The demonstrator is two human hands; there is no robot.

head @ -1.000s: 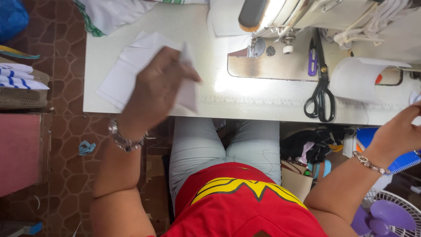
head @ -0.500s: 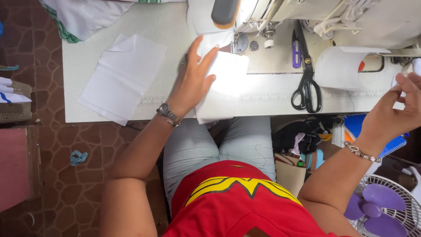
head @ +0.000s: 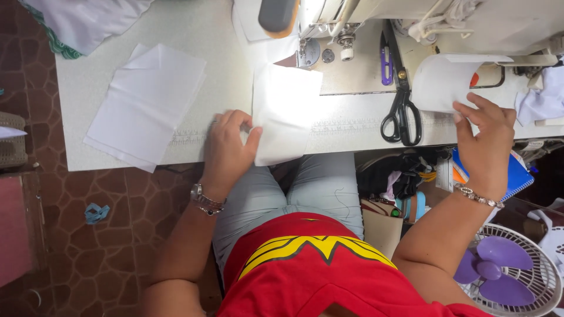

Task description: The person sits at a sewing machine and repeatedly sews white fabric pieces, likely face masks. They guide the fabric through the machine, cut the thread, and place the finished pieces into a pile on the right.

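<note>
The left hand [head: 228, 147] pinched the left edge of a white cloth piece [head: 283, 111], which lay on the table [head: 235, 64] edge just at six o'clock of the presser foot [head: 305, 54], while the right hand [head: 486, 141], fingers spread, touched a curled white piece [head: 443, 82] at three o'clock, beyond the scissors [head: 401, 105]. To feed well, the cloth's far edge likely needed squaring under the foot, held flat. The needle was hard to make out, the machine [head: 423, 17] was cut off above, and the glare hid any seam on the cloth.
</note>
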